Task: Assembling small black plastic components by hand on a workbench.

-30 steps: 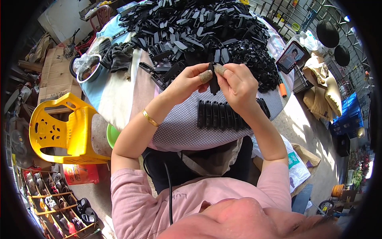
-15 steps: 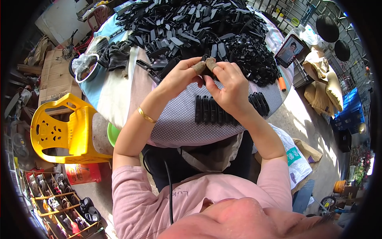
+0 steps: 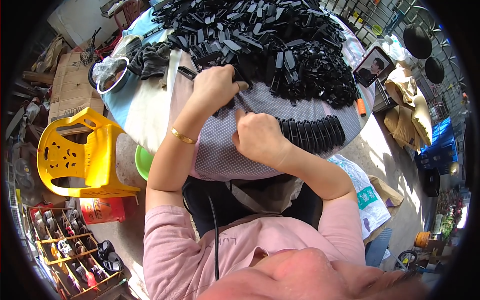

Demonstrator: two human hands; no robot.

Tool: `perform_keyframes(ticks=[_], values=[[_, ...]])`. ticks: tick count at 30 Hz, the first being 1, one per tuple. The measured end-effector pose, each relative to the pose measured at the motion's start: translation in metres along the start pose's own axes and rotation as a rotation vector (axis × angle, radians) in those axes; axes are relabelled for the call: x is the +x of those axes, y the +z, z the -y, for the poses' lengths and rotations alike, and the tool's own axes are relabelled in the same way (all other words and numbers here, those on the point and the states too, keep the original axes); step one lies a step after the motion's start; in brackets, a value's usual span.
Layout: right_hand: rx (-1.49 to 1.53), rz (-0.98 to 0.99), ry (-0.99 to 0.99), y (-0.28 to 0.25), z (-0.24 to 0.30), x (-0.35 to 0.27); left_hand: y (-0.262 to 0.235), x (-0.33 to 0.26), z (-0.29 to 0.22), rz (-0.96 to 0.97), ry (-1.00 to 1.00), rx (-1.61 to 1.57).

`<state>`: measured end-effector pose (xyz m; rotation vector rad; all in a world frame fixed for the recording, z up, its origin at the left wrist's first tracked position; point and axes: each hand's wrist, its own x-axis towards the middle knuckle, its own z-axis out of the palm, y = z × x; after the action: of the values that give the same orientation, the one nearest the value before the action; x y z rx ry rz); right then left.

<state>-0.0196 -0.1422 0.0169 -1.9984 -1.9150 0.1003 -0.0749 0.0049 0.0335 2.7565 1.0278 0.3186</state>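
Note:
At the front edge of the big heap of loose black plastic parts, my left hand is bent over several black pieces. Its fingers curl downward, and what they grip is hidden behind the hand. A brown finger cover shows on one digit. My right hand rests low over the dotted cloth, fingers drawn together, at the left end of a row of long black plastic clips standing side by side. Whatever it pinches is out of sight, and the hand covers the left part of that row.
A round cloth-covered table carries it all. Dark gloves and a white-rimmed bowl lie left. At the right are an orange-handled tool and a propped phone. A yellow chair stands at left.
My hands have parted from a black part held between them. The left went left and down to the pieces by the heap; the right came toward me to the row's left end.

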Motion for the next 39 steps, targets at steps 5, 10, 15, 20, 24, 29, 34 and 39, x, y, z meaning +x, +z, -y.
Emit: perform_keyframes(ticks=[5, 10, 15, 20, 24, 29, 34, 39], values=[[-0.164, 0.097, -0.068, 0.0, -0.001, -0.005, 0.023, -0.011, -0.003, -0.012, 0.088, 0.131], [0.134, -0.278, -0.121, -0.019, -0.038, -0.005, 0.022, -0.009, 0.0, -0.124, 0.118, 0.136], [-0.336, -0.086, 0.289, -0.036, -0.109, -0.002, 0.006, -0.009, -0.008, -0.224, 0.114, -0.126], [-0.32, -0.099, 0.233, -0.02, -0.115, -0.004, 0.008, -0.001, -0.006, 0.113, 0.124, -0.98], [0.007, -0.247, 0.189, -0.029, -0.114, -0.004, 0.007, -0.002, -0.013, 0.346, 0.038, -1.325], [0.453, -0.552, -0.026, -0.043, -0.091, -0.003, 0.011, -0.003, -0.012, 0.52, 0.117, -1.655], [0.415, -0.606, -0.075, -0.05, -0.082, 0.001, 0.016, -0.001, -0.013, 0.516, 0.14, -1.63], [0.434, -0.664, -0.068, -0.044, -0.075, 0.003, 0.019, -0.006, -0.026, 0.156, 0.248, -1.126]])
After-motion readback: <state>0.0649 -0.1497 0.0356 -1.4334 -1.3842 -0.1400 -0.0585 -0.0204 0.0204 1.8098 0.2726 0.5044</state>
